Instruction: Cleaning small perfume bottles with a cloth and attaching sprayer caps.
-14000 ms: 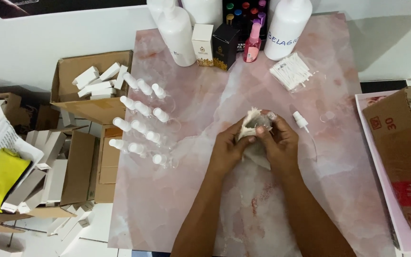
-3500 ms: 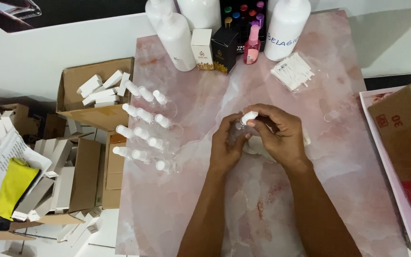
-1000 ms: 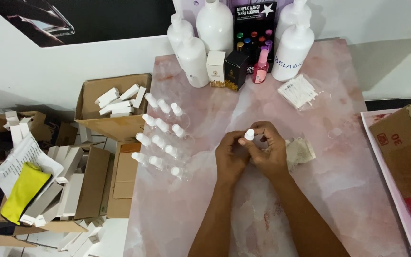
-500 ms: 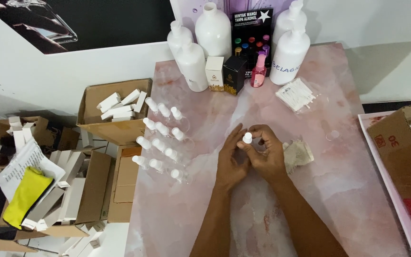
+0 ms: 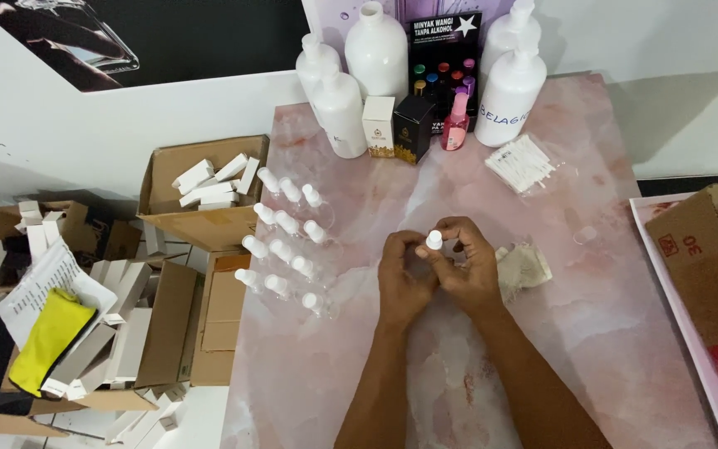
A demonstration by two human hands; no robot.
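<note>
Both hands meet over the pink marbled counter, just right of the rows of small clear white-capped spray bottles. The left hand and right hand each close their grip on one small clear bottle with a white cap, held upright between the fingertips. A crumpled beige cloth lies just beside the right hand.
</note>
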